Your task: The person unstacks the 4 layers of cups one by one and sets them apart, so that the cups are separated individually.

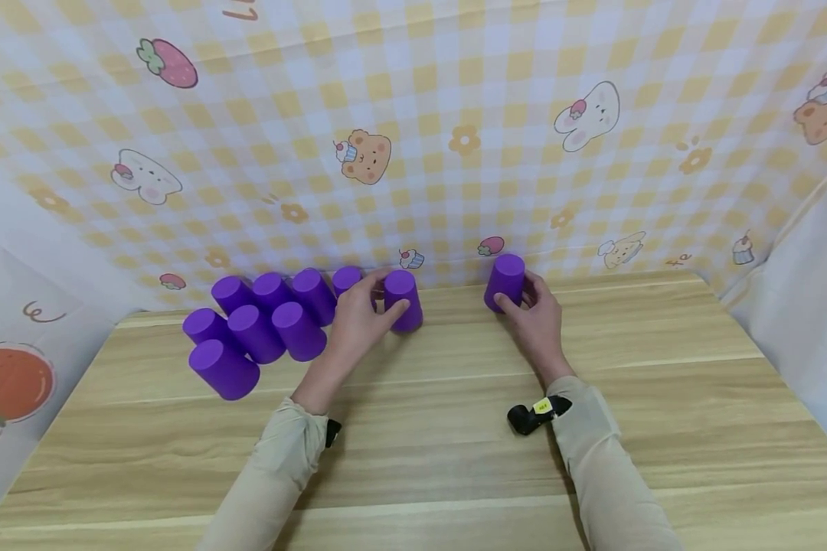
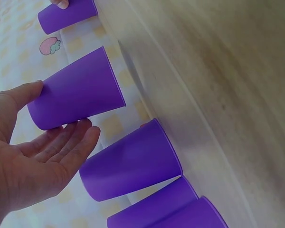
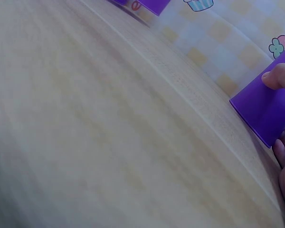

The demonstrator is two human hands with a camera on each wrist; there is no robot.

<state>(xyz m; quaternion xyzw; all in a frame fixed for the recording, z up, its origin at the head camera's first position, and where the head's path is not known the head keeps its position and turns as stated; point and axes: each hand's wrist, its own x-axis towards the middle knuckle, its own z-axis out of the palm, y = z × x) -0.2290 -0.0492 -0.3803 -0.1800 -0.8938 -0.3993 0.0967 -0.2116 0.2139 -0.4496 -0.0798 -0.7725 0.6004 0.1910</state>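
Observation:
In the head view my left hand (image 1: 361, 315) holds an upside-down purple cup (image 1: 403, 301) between thumb and fingers, just right of the other cups. The left wrist view shows this cup (image 2: 78, 90) with its rim a little off the table and a shadow beside it. My right hand (image 1: 539, 315) grips a second upside-down purple cup (image 1: 506, 284) farther right, near the back edge. In the right wrist view the thumb lies across the side of that cup (image 3: 268, 102), its rim down at the tabletop.
Several more purple cups (image 1: 256, 334) stand upside down in staggered rows at the left of the wooden table (image 1: 427, 444). Right behind the table hangs a yellow-and-white checked cloth (image 1: 427, 199) with cartoon prints. A black wrist camera (image 1: 524, 418) sticks out from the right sleeve.

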